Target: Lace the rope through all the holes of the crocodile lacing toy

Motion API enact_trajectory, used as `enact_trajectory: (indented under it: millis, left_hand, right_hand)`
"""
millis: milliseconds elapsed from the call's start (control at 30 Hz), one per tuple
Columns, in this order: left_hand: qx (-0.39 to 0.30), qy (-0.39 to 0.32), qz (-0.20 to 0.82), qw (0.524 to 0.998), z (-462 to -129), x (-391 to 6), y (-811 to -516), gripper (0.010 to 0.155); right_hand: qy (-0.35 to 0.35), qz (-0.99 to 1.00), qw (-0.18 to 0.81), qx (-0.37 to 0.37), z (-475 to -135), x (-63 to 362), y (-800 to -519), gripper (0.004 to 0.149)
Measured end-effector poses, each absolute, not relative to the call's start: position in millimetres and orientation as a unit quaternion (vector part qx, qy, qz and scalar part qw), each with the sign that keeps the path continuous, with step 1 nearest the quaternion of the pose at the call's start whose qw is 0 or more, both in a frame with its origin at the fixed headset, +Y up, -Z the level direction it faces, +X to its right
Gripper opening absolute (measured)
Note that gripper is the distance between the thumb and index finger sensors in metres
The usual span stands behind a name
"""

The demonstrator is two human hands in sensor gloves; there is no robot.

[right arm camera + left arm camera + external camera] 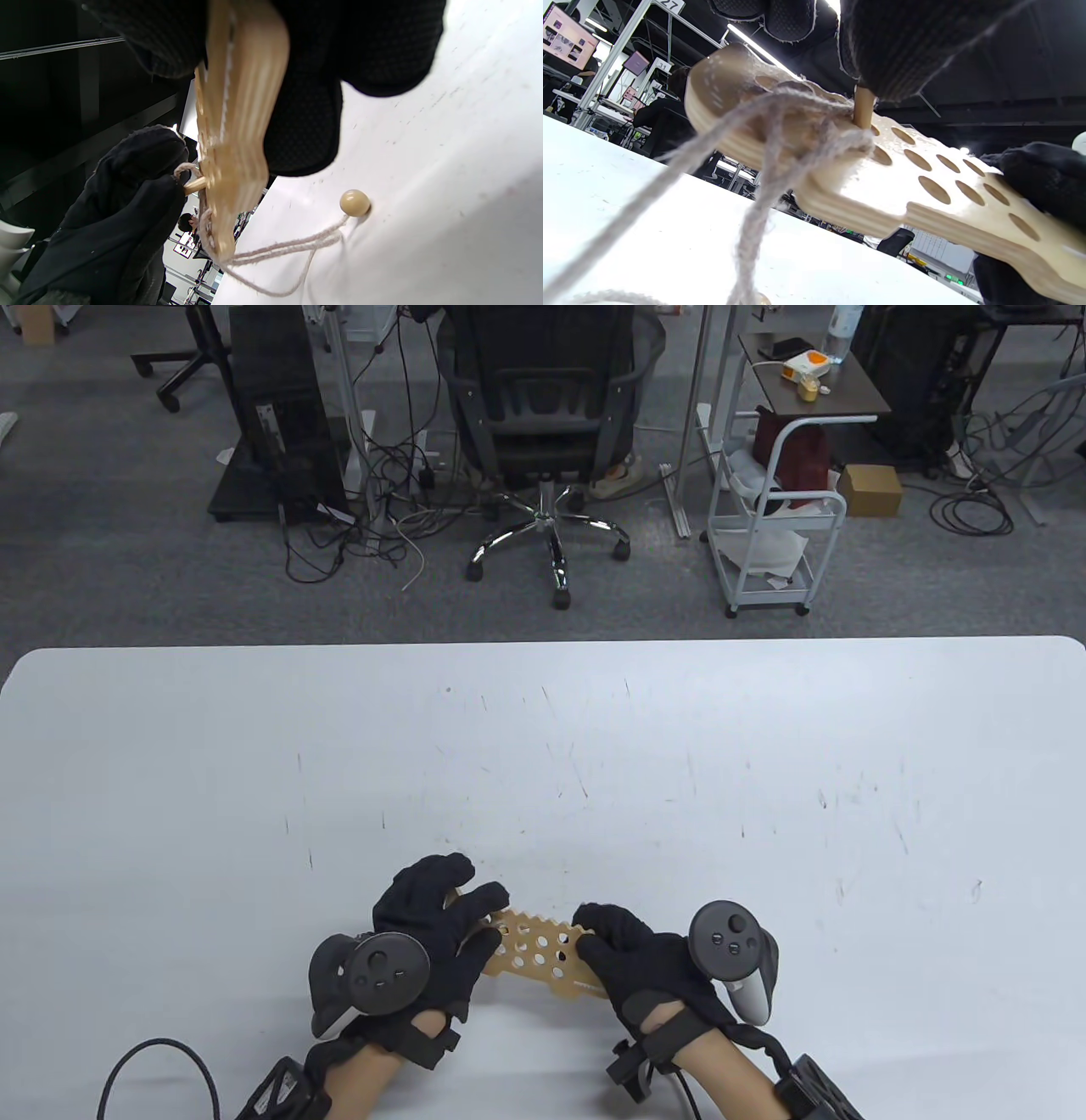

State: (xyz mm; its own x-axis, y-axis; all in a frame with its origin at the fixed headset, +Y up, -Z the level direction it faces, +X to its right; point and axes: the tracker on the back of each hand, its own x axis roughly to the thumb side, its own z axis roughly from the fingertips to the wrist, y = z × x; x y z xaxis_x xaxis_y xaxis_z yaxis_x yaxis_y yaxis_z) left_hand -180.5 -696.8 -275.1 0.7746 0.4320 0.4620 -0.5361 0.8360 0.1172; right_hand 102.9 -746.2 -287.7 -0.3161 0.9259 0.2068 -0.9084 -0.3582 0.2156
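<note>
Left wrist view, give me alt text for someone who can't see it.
A pale plywood lacing board dotted with round holes is held above a white table, while gloved left-hand fingers push a wooden needle into a hole; grey rope dangles.

Table view looks steeply down on the bench (543,746); both wrist views, very close and perhaps sideways, share the crocodile board (925,186).

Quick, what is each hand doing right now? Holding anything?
Left hand: pinches the wooden needle at a hole in the crocodile board.
Right hand: grips the other end of the board.
</note>
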Motion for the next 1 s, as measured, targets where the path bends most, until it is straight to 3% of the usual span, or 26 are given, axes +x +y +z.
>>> enact_trajectory:
  millis: [633,1000]
  left_hand:
    - [0.122,-0.199,0.279,0.931,-275,-186,-695,0.064]
    - [0.161,-0.121,0.291,0.935,-284,-220,-689,0.062]
  right_hand:
    - [0.025,0.807,0.573,0.140,-288,104,-746,0.049]
    - [0.012,0.800,0.586,0.126,-287,109,-743,0.049]
